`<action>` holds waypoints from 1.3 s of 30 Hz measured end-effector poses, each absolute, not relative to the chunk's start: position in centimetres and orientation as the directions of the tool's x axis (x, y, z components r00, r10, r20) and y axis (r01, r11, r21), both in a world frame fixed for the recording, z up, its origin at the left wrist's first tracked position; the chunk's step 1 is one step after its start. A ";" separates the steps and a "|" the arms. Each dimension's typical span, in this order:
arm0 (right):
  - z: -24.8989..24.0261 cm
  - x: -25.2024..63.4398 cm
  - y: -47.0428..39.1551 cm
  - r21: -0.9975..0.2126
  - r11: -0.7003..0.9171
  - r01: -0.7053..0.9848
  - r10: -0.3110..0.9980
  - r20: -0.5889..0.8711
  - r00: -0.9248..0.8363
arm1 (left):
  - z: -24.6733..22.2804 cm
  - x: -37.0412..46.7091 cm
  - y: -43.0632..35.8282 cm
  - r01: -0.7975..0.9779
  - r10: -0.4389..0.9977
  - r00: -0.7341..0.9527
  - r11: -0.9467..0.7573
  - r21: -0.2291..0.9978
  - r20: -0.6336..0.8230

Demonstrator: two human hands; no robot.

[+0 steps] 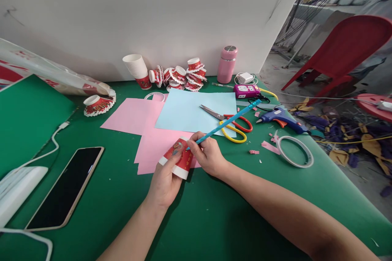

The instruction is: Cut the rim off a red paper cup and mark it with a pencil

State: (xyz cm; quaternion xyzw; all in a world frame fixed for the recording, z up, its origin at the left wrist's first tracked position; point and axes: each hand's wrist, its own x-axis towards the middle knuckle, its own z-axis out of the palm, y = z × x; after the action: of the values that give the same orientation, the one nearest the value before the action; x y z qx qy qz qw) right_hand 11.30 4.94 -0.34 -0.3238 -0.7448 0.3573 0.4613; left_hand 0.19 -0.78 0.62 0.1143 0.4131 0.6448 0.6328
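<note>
My left hand is closed around a red and white paper cup, tilted on its side above the table. In my right hand is a long blue pencil, its lower end at the cup's red side; I cannot tell whether it touches. Behind the hands lie pink paper sheets and a light blue sheet. Scissors with one red and one yellow handle rest partly on the blue sheet. The cup's far side and some of my left fingers are hidden.
Stacked paper cups and several fringed red cups stand by the wall, with a pink bottle. To the right lie a blue glue gun and a tape roll. A phone and a white cable are left.
</note>
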 end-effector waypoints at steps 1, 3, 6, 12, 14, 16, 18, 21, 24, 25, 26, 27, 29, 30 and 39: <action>-0.3 11.3 4.9 -0.833 0.532 0.151 0.813 0.453 -0.365 | 0.6 0.2 -0.8 -0.720 0.911 -0.172 0.143 0.679 -0.374; -0.4 11.3 4.9 -0.836 0.527 0.154 0.816 0.448 -0.365 | 0.6 0.3 -0.8 -0.715 0.912 -0.172 0.145 0.684 -0.372; -0.4 11.3 5.0 -0.832 0.528 0.167 0.817 0.445 -0.366 | 0.6 0.3 -0.8 -0.709 0.907 -0.181 0.146 0.690 -0.379; -0.5 11.3 5.0 -0.832 0.529 0.170 0.817 0.444 -0.369 | 0.7 0.4 -0.8 -0.710 0.903 -0.182 0.152 0.687 -0.388; -0.5 11.3 5.0 -0.835 0.521 0.179 0.821 0.432 -0.374 | 0.7 0.4 -0.8 -0.710 0.907 -0.174 0.155 0.687 -0.384; -0.4 11.3 5.0 -0.837 0.514 0.190 0.826 0.422 -0.375 | 0.7 0.4 -0.8 -0.708 0.910 -0.171 0.153 0.689 -0.378; -0.4 11.3 5.0 -0.836 0.511 0.202 0.830 0.417 -0.371 | 0.6 0.3 -0.8 -0.708 0.910 -0.173 0.151 0.690 -0.376; -0.3 11.4 4.9 -0.832 0.506 0.227 0.836 0.408 -0.367 | 0.6 0.3 -0.8 -0.710 0.906 -0.177 0.153 0.687 -0.385; -0.1 11.4 4.8 -0.830 0.506 0.235 0.837 0.407 -0.366 | 0.6 0.2 -0.8 -0.716 0.900 -0.180 0.157 0.680 -0.397; -0.1 11.4 4.8 -0.829 0.510 0.231 0.835 0.412 -0.365 | 0.6 0.2 -0.8 -0.717 0.898 -0.182 0.158 0.679 -0.401; -0.1 11.4 4.8 -0.827 0.513 0.229 0.833 0.417 -0.363 | 0.7 0.2 -0.8 -0.718 0.896 -0.184 0.158 0.678 -0.404; -0.1 11.4 4.8 -0.825 0.517 0.228 0.832 0.421 -0.362 | 0.7 0.2 -0.8 -0.716 0.894 -0.186 0.160 0.679 -0.407; -0.2 11.4 4.8 -0.822 0.519 0.233 0.832 0.423 -0.359 | 0.6 0.2 -0.8 -0.711 0.895 -0.190 0.158 0.685 -0.403; -0.2 11.4 4.8 -0.822 0.518 0.236 0.832 0.422 -0.359 | 0.6 0.2 -0.8 -0.708 0.897 -0.190 0.156 0.689 -0.399; -0.4 11.3 4.8 -0.823 0.538 0.182 0.817 0.457 -0.352 | 0.9 0.5 -1.0 -0.689 0.904 -0.191 0.154 0.708 -0.382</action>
State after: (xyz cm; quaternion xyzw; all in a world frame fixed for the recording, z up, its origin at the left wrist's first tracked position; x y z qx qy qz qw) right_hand 11.27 4.84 -0.40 -0.3348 -0.7464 0.3445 0.4606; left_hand 0.55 -0.96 0.86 0.1241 0.4332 0.6384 0.6240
